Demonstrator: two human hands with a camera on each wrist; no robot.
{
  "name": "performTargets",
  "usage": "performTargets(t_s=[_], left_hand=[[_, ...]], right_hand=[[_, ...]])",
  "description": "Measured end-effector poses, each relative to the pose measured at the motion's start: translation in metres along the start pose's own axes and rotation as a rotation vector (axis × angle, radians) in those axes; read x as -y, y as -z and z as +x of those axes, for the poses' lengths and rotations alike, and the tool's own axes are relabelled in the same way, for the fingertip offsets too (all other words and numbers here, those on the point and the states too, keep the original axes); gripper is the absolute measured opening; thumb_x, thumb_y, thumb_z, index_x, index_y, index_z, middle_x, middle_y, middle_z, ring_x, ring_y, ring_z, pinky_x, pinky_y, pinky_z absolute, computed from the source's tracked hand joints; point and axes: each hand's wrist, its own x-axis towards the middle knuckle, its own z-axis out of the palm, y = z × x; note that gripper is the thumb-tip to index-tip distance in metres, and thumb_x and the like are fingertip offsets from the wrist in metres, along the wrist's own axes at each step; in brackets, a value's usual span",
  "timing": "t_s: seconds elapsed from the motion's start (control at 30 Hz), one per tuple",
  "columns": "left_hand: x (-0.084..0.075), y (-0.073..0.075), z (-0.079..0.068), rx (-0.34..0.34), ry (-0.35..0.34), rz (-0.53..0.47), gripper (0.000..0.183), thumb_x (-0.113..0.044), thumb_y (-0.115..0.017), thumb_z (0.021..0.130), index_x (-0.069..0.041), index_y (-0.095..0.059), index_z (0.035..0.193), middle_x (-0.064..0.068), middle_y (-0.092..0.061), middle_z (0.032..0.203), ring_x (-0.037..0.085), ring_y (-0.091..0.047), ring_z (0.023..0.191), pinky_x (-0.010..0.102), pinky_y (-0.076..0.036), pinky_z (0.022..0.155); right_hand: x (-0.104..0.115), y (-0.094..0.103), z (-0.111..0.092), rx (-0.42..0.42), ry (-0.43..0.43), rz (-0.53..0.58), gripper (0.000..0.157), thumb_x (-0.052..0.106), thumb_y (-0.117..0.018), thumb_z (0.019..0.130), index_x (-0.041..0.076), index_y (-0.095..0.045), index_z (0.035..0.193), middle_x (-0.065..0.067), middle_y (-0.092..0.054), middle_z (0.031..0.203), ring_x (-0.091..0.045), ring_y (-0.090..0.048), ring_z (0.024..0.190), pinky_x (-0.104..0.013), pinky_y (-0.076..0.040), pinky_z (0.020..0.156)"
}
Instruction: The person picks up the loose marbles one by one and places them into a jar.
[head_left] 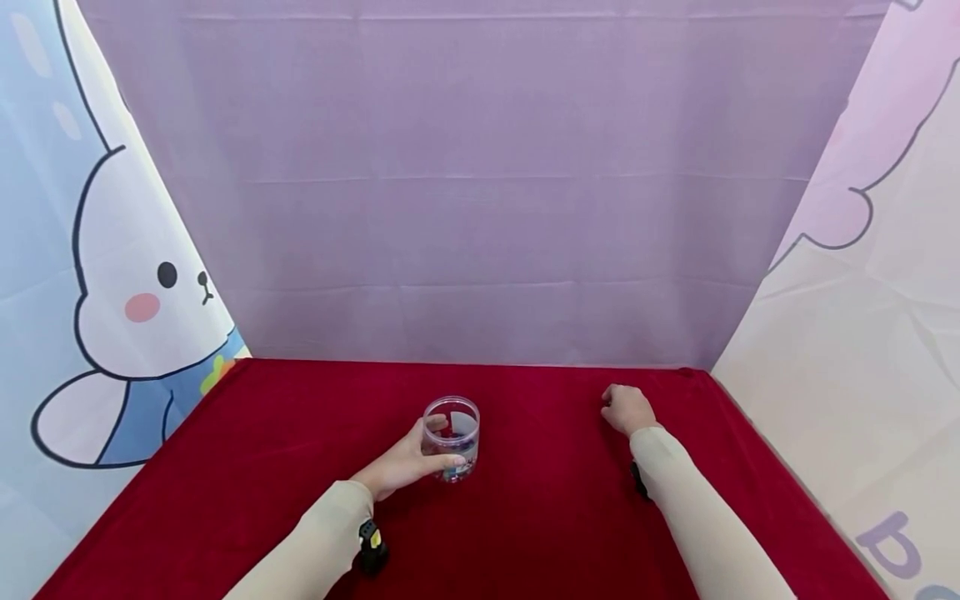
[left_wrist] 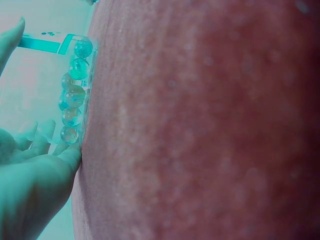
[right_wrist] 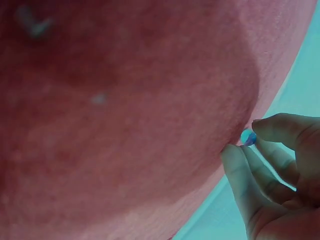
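Observation:
A clear plastic jar (head_left: 463, 442) stands upright on the red cloth, its round mouth uncovered. My left hand (head_left: 408, 457) grips it from the left, thumb across the near side and fingers round the far side. In the left wrist view, several glassy marbles (left_wrist: 75, 95) lie along the bottom of the jar. Farther right, my right hand (head_left: 628, 408) is down at the cloth. The right wrist view has a small blue and white marble (right_wrist: 248, 137) between its thumb and fingertips, pinched close to the cloth. From the head view that marble is hidden by the hand.
Red cloth (head_left: 540, 517) covers the table. A plain purple curtain (head_left: 480, 208) hangs behind its back edge. Printed cloth walls stand at both sides, the left one with a cartoon rabbit (head_left: 142, 275). Each wrist wears a dark strapped device (head_left: 371, 547).

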Motion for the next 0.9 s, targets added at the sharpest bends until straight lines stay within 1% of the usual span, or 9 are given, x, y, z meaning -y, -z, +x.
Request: performTargets(t_s=[0.3,0.37,0.43,0.53,0.6,0.77,0.9], left_hand=[[0.0004,0.0005,0.0018,0.009,0.000,-0.005,0.088,-0.036,-0.079,0.087,-0.011,-0.026,0.154,0.009,-0.036,0.153,0.028,-0.043,0.125,0.049,-0.047,0.099],[0.0005,0.0006,0.0020,0.016,0.004,-0.013,0.088,-0.037,-0.079,0.088,-0.011,-0.026,0.154,0.009,-0.036,0.153,0.028,-0.043,0.125,0.049,-0.046,0.099],[0.0007,0.0006,0.0021,0.021,0.008,-0.018,0.089,-0.037,-0.078,0.088,-0.011,-0.025,0.154,0.009,-0.036,0.152,0.028,-0.043,0.126,0.049,-0.046,0.100],[0.0008,0.0008,0.0019,0.017,0.010,-0.015,0.089,-0.038,-0.078,0.088,-0.011,-0.025,0.154,0.009,-0.037,0.152,0.027,-0.044,0.125,0.050,-0.046,0.100],[0.0011,0.0008,0.0021,0.014,0.003,-0.011,0.089,-0.037,-0.079,0.088,-0.011,-0.026,0.154,0.009,-0.036,0.153,0.028,-0.045,0.125,0.050,-0.046,0.100],[0.0010,0.0006,0.0017,0.015,0.000,-0.009,0.089,-0.037,-0.079,0.088,-0.010,-0.025,0.154,0.010,-0.036,0.153,0.028,-0.045,0.125,0.049,-0.046,0.100],[0.0009,0.0005,0.0017,0.012,0.000,-0.009,0.089,-0.037,-0.079,0.088,-0.010,-0.026,0.154,0.010,-0.036,0.153,0.028,-0.045,0.125,0.049,-0.046,0.100]], right_hand=[[-0.0031,-0.0025,0.0064,0.005,-0.064,0.012,0.024,0.005,-0.067,0.090,-0.008,-0.067,0.110,-0.025,-0.067,0.108,-0.040,-0.064,0.099,-0.050,-0.054,0.082],[-0.0042,-0.0033,0.0071,0.004,-0.077,0.012,0.021,0.005,-0.066,0.089,-0.006,-0.067,0.108,-0.023,-0.067,0.105,-0.038,-0.065,0.096,-0.049,-0.055,0.080],[-0.0047,-0.0038,0.0073,0.004,-0.088,0.010,0.016,0.004,-0.065,0.089,-0.004,-0.067,0.102,-0.020,-0.068,0.100,-0.034,-0.065,0.090,-0.047,-0.055,0.076],[-0.0045,-0.0041,0.0068,-0.002,-0.088,0.007,0.008,0.004,-0.065,0.088,-0.001,-0.065,0.095,-0.015,-0.066,0.092,-0.029,-0.063,0.082,-0.045,-0.054,0.072],[-0.0042,-0.0038,0.0064,-0.005,-0.086,0.009,0.005,0.004,-0.065,0.089,0.001,-0.063,0.093,-0.013,-0.065,0.090,-0.028,-0.062,0.081,-0.044,-0.054,0.072],[-0.0043,-0.0042,0.0043,0.005,-0.098,0.007,0.007,0.006,-0.066,0.090,0.002,-0.061,0.093,-0.012,-0.064,0.091,-0.029,-0.062,0.085,-0.045,-0.054,0.074],[-0.0041,-0.0054,0.0048,0.012,-0.091,-0.021,0.008,0.006,-0.064,0.090,0.000,-0.063,0.096,-0.014,-0.065,0.094,-0.031,-0.063,0.087,-0.046,-0.054,0.076]])
